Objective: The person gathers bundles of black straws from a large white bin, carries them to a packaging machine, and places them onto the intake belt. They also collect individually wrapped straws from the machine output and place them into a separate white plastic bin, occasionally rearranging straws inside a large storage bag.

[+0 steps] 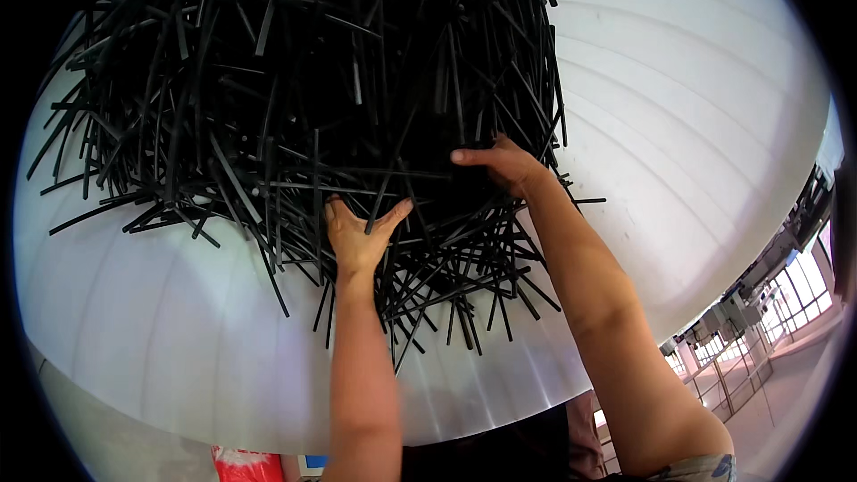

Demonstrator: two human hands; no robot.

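Observation:
A big tangled pile of thin black sticks (pixel 295 98), straight and tube-like, lies on a white ribbed surface. My left hand (pixel 359 239) reaches into the near side of the heap with its thumb spread away from the fingers. A stick slants across between that thumb and the fingers, whose tips are partly hidden among the sticks. Farther right and a little deeper in, my right hand (pixel 511 166) stretches its thumb to the left beside a dark hollow. Its other fingers are mostly hidden in the sticks.
The white curved surface (pixel 669 80) extends around the pile, with sticks poking out over it. Below its near edge are a red and white bag (pixel 247 464) and part of a blue-and-white thing. At far right are railings (pixel 728 379), windows and dark equipment.

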